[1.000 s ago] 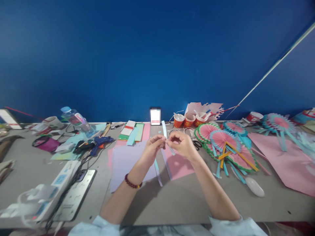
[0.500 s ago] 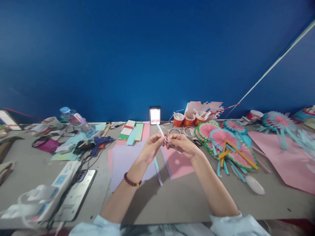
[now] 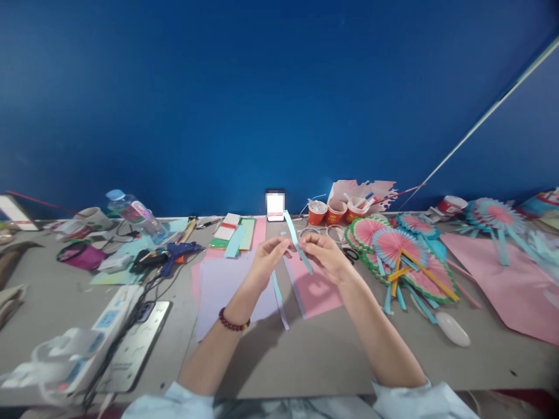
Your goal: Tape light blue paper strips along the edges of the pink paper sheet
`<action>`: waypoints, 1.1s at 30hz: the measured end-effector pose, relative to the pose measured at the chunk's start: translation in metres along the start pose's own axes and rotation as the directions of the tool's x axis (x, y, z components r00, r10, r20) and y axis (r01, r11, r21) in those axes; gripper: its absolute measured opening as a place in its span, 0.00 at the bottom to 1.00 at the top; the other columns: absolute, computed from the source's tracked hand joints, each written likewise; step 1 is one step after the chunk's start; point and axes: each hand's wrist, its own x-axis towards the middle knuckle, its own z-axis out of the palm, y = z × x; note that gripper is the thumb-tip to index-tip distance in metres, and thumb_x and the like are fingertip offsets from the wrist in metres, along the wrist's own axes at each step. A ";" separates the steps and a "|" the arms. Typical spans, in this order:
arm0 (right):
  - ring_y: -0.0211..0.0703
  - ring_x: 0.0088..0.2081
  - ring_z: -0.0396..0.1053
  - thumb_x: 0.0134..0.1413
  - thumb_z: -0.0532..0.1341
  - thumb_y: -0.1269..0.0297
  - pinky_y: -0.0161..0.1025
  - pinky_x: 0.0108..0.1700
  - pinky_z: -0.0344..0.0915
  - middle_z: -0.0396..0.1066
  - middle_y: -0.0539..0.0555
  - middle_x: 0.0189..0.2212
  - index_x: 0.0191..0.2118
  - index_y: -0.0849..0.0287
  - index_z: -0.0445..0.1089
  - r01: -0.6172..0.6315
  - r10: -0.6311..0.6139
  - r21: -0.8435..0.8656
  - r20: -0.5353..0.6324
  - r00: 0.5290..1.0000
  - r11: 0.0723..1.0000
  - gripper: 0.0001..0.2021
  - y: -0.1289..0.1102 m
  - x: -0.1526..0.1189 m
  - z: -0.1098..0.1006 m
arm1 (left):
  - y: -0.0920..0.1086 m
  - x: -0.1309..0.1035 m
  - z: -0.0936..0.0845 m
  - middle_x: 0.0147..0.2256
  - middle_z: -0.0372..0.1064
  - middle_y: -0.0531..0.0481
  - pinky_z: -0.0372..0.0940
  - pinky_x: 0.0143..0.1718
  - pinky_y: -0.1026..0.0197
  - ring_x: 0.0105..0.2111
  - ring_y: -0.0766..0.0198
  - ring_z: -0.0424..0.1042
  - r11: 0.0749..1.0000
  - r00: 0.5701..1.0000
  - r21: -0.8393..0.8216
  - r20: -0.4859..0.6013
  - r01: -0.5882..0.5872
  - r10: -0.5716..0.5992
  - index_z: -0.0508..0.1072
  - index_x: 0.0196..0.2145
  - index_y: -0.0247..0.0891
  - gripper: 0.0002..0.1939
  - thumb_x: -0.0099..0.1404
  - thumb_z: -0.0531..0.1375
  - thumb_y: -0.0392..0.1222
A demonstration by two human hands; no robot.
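Inspector: Start with the right hand (image 3: 325,256), just right of frame centre

Clerk: Record a narrow pinch, thumb and fingertips closed on the light blue paper strip (image 3: 291,227)

Inspector: And for the left hand (image 3: 271,256)?

Clerk: Enter fingers bent and drawn close together, just beside the same strip at mid-frame; cannot tell whether gripping it

Inspector: State the lie of the strip

Clerk: Slants from upper left to lower right at frame centre, above the gap between the lavender sheet (image 3: 236,291) and the pink sheet (image 3: 318,297)

Inspector: List items around the hands

Clerk: Log a lit phone (image 3: 275,206) upright by the blue wall (image 3: 279,110), top of the work surface; to its right, red paper cups (image 3: 317,214); at right of frame, pleated paper fans (image 3: 398,249) in a heap, with a white oval object (image 3: 453,330) just below

Inspector: Proceed to the left side

Clerk: Note a blue glue gun (image 3: 178,255) left of centre, a clear bottle (image 3: 138,213) leaning beyond, a white power strip (image 3: 105,326) at lower left; on the left wrist, a dark beaded bracelet (image 3: 233,321)
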 end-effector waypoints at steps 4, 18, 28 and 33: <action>0.33 0.23 0.58 0.39 0.67 0.61 0.34 0.28 0.55 0.62 0.45 0.19 0.23 0.59 0.67 0.060 -0.062 -0.080 -0.025 0.998 0.995 0.10 0.002 0.001 0.001 | 0.000 -0.002 0.001 0.25 0.70 0.51 0.63 0.31 0.64 0.27 0.67 0.66 0.996 0.997 0.086 -0.069 -0.008 0.014 0.75 0.25 0.37 0.11 0.50 0.68 0.47; 0.36 0.26 0.62 0.42 0.66 0.58 0.36 0.32 0.59 0.66 0.48 0.22 0.26 0.59 0.70 0.150 -0.161 -0.239 -0.029 0.986 0.959 0.10 0.004 0.000 0.003 | 0.002 -0.004 0.002 0.24 0.69 0.51 0.61 0.30 0.64 0.26 0.66 0.66 0.970 0.987 0.223 -0.098 -0.100 0.124 0.74 0.23 0.36 0.09 0.52 0.65 0.44; 0.35 0.26 0.62 0.40 0.67 0.58 0.36 0.31 0.59 0.67 0.48 0.21 0.24 0.60 0.70 0.107 -0.117 -0.237 -0.031 0.993 0.966 0.11 0.005 0.002 0.002 | -0.001 -0.002 0.001 0.21 0.67 0.53 0.61 0.27 0.66 0.24 0.68 0.65 0.969 0.989 0.224 -0.084 -0.102 0.123 0.73 0.22 0.36 0.04 0.52 0.63 0.38; 0.35 0.25 0.61 0.40 0.67 0.59 0.36 0.31 0.58 0.66 0.48 0.21 0.24 0.61 0.70 0.091 -0.098 -0.203 -0.025 0.995 0.975 0.11 0.005 0.003 0.002 | -0.001 -0.003 0.002 0.22 0.68 0.54 0.64 0.29 0.65 0.25 0.67 0.68 0.977 0.993 0.200 -0.081 -0.070 0.088 0.72 0.22 0.37 0.03 0.52 0.61 0.34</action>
